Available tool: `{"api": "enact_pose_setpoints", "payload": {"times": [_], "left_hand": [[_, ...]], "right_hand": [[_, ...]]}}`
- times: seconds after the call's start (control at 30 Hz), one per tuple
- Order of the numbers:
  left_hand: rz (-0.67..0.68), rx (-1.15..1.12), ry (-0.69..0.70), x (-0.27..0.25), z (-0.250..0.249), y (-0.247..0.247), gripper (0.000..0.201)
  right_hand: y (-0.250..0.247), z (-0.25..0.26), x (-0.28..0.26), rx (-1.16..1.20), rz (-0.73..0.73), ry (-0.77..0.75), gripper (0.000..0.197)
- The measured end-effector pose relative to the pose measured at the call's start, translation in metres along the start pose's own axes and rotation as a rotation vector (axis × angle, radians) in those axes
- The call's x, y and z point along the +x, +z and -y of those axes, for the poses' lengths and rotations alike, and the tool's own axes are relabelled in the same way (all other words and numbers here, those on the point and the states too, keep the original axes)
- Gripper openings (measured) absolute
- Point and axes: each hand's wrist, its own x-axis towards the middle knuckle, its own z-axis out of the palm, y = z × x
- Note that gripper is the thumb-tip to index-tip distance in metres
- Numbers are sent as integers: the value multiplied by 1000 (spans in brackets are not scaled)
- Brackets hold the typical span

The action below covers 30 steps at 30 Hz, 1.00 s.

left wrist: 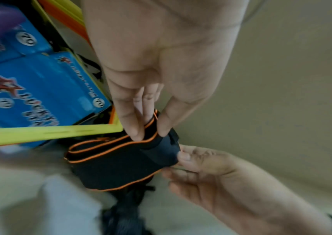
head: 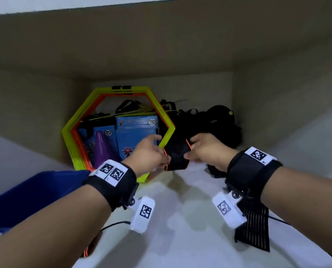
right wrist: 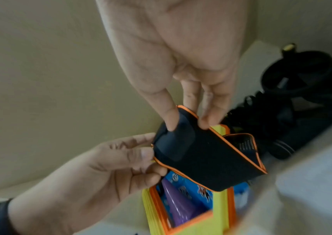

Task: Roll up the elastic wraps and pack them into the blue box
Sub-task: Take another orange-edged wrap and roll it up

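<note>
White shelf [head: 190,219] with tan walls holds everything, deep in a cupboard. Both hands are up above it at 12 o'clock, holding a black stretchy wrap with orange edges [head: 177,154] between them. The left hand [head: 148,153] pinches one end with thumb and fingers [left wrist: 132,127], and the right hand [head: 207,149] pinches the other end with its thumb and fingers [right wrist: 169,120]. So the wrap's long side runs from 9 o'clock to 3 o'clock, hand to hand, and it looks partly folded or rolled, not tight yet.

Next it likely needs more rolling, then a trip to the dark blue plastic box [head: 31,192] at 8 o'clock. The left hand is nearer that box.

Just behind the hands leans a yellow and orange six-sided ring [head: 84,117], with light blue card boxes [head: 136,132] and a purple cone [head: 102,149] showing through it. A pile of black straps [head: 215,124] sits at 1 o'clock. Another black ribbed wrap [head: 254,225] lies at 4 o'clock, not yet rolled.
</note>
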Motion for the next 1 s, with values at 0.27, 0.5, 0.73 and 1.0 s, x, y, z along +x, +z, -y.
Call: {"api": "enact_pose_setpoints", "payload": {"times": [0.27, 0.5, 0.73, 1.0], "left_hand": [[276, 362, -28, -77, 83, 37, 53], [395, 606, 187, -133, 82, 38, 52], [306, 655, 235, -143, 92, 43, 63], [207, 292, -93, -138, 93, 48, 52]], "right_hand": [[35, -76, -68, -265, 302, 160, 34], [42, -93, -104, -552, 438, 41, 41], [57, -92, -125, -536, 375, -82, 38], [65, -92, -118, -260, 373, 113, 54]]}}
